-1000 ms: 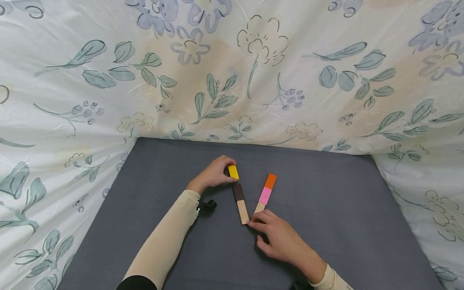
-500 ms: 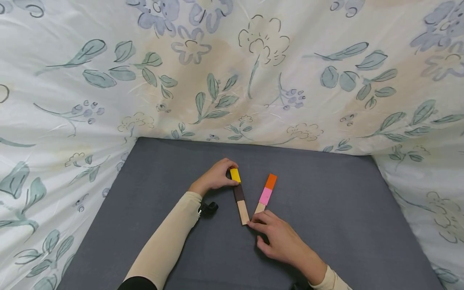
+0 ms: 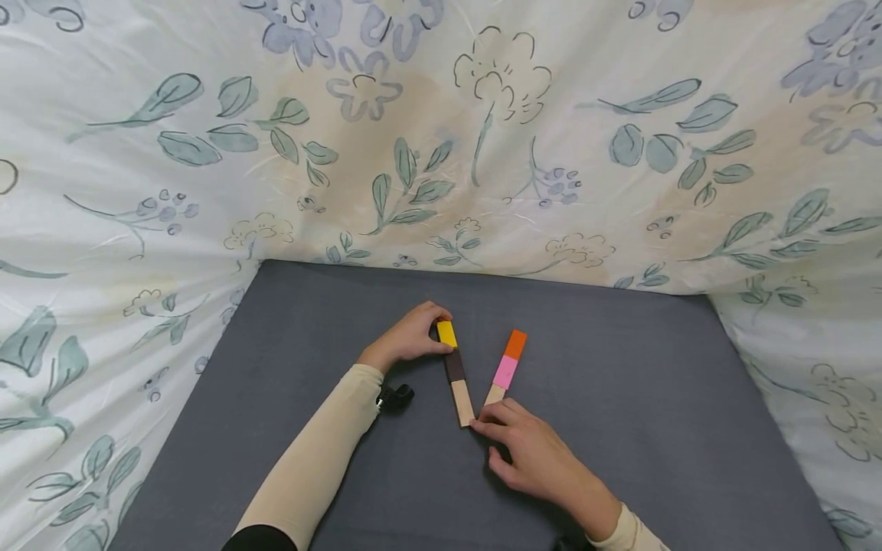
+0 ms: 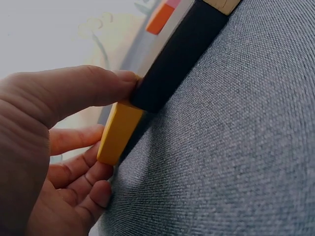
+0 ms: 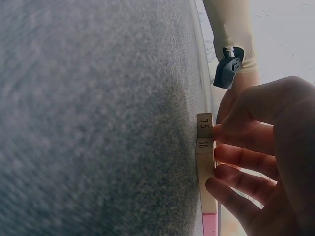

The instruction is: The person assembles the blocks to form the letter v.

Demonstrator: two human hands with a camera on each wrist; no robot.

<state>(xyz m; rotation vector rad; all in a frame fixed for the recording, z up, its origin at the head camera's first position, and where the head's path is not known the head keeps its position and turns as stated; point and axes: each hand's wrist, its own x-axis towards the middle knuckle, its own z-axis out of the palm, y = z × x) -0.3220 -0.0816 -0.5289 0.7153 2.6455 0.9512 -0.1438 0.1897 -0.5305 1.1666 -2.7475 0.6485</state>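
Observation:
In the head view, wooden blocks lie end to end in two rows that meet in a V. My left hand [image 3: 412, 333] pinches the yellow block [image 3: 447, 334] between thumb and fingers at the far end of the left row. That block sits against a dark brown block [image 3: 454, 365], followed by a plain wood block [image 3: 462, 403]. The right row has an orange block [image 3: 515, 344], a pink block [image 3: 505, 372] and a plain block [image 3: 494, 395], partly hidden by my right hand [image 3: 527, 448]. Its fingertips touch the plain blocks near the V's point; the thumb stays apart.
A grey cloth [image 3: 620, 398] covers the table. Floral fabric [image 3: 386, 153] hangs behind and at both sides. Block ends marked 75 [image 5: 204, 125] and 50 [image 5: 203, 144] show in the right wrist view. A black device [image 3: 396, 396] is strapped at my left wrist.
My left hand has brought the yellow block slightly toward me and right, closing the gap to the dark brown block. My right hand has stayed in place.

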